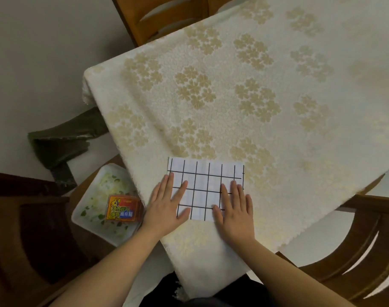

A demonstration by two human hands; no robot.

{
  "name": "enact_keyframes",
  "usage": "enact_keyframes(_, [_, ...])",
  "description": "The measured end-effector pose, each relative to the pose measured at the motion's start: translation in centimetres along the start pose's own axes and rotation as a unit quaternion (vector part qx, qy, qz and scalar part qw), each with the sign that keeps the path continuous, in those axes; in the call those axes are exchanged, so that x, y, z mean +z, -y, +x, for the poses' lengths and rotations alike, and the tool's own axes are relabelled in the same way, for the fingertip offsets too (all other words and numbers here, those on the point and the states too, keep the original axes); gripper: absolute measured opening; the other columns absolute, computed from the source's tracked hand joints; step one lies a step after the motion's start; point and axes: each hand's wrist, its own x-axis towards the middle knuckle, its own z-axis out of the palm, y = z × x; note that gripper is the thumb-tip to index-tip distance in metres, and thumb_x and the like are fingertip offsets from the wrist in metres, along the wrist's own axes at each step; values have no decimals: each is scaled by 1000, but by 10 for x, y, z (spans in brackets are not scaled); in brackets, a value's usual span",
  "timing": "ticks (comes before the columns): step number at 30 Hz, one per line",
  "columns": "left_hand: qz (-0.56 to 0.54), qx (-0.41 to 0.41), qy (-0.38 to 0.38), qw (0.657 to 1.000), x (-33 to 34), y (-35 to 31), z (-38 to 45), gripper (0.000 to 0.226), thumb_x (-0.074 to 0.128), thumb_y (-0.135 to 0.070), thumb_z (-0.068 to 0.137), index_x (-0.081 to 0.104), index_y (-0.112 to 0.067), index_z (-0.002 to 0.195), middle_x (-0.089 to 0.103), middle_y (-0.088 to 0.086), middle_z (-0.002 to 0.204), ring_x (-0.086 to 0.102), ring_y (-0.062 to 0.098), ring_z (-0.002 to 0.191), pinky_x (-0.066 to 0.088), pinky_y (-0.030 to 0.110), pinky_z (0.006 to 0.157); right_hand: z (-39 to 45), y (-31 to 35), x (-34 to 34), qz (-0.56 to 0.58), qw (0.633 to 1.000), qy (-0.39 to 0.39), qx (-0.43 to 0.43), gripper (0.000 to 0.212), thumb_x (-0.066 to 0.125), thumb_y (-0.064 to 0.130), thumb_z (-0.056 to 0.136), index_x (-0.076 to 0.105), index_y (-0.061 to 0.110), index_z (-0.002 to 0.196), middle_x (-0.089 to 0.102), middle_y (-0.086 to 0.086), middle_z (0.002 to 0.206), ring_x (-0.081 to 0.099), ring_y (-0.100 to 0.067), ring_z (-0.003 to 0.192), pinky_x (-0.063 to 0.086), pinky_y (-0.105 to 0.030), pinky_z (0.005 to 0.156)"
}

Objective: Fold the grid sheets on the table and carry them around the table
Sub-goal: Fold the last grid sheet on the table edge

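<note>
Both hands lay flat on the grid sheet (205, 187), fingers straight and pressing down, nothing curled or pinched. The left hand (167, 209) covered the sheet's left edge and lower left corner, its fingertips reaching toward the middle rows of squares. The right hand (235, 212) pressed the lower right part, its thumb pointing inward across the bottom row and its outer side running past the sheet's right edge onto the cloth.

The sheet was white with bold black lines forming large squares over a faint finer grid. It lay near the table corner closest to the person, resting flat on the tablecloth (266, 89); whether it was already folded double could not be told from this angle, as no layered edge showed clearly.

The tablecloth was pale cream with clusters of tan flowers and draped over the table edge toward the person's lap.

To the left of the table, lower down on a round wooden surface, sat a white tray (87, 204) with green and yellowish markings. An orange packet (122, 209) with printed characters rested on the tray's right side, just beside the left wrist. Beyond it a dark olive cloth (60, 142) lay crumpled on the floor. Wooden chairs stood at the top (158, 16) and at the right (366, 247) of the table
</note>
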Motion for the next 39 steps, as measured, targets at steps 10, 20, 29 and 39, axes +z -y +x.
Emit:
enact_keyframes(10, [-192, -114, -93, 970, -31, -14, 3, 60, 35, -46, 95, 30, -23, 150, 18, 1, 160, 10, 16, 148, 9, 30, 117, 110, 7, -67, 37, 994, -62, -86, 33, 55, 27, 95, 61, 17, 126, 59, -9, 123, 52, -35, 114, 35, -45, 93])
enact_keyframes(20, [-684, -552, 50, 474, -51, -82, -31, 11, 54, -11, 94, 64, -5, 93, 60, 8, 63, 46, 13, 41, 36, 20, 39, 184, 41, -89, -48, 988, 138, -56, 31, 44, 38, 97, 67, 18, 106, 64, -8, 105, 57, -31, 100, 37, -39, 85])
enact_keyframes(29, [-714, -563, 63, 411, -50, -106, -45, 9, 65, -17, 89, 67, -12, 83, 60, -1, 59, 44, 9, 47, 33, 21, 41, 180, 40, -99, 9, 965, 254, -71, 40, 66, 50, 86, 66, 11, 80, 59, -3, 76, 56, -19, 73, 41, -28, 62])
enact_keyframes(39, [-717, -535, 52, 444, -43, -110, -35, 3, 64, -19, 92, 64, -16, 93, 43, -2, 54, 35, 8, 48, 29, 19, 41, 166, 17, -117, 146, 953, 264, -1, 36, 74, 46, 81, 66, 12, 87, 56, 2, 76, 53, -18, 78, 38, -25, 60])
